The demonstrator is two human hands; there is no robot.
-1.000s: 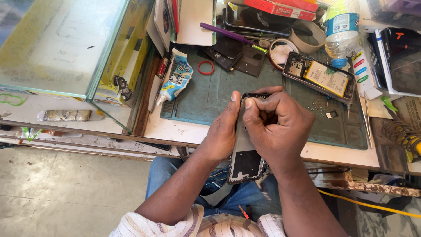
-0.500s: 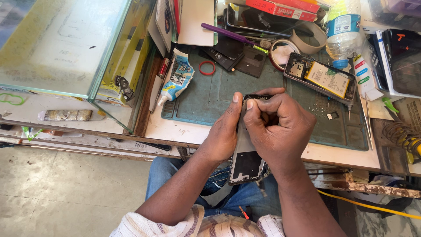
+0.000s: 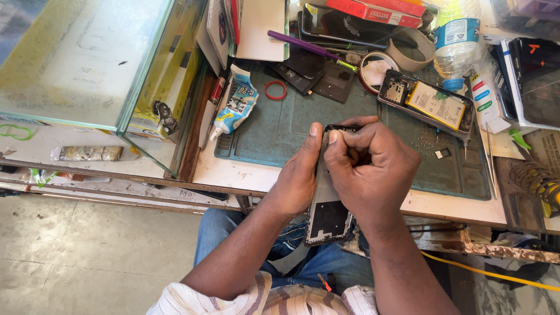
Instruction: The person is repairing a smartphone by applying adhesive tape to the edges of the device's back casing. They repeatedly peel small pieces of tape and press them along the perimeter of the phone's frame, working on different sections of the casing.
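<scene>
Both hands grip a phone frame (image 3: 328, 219) upright over the lap. Left hand (image 3: 299, 175) clasps its side; right hand (image 3: 373, 169), curled tight, pinches its top edge.

Bright, even daylight flooding the whole frame, pale glare washing over the large glass display case (image 3: 87, 58) in the upper left, soft short shadows lying under objects on the teal rubber work mat (image 3: 291, 134), edges bending slightly, focus staying sharp throughout.
</scene>
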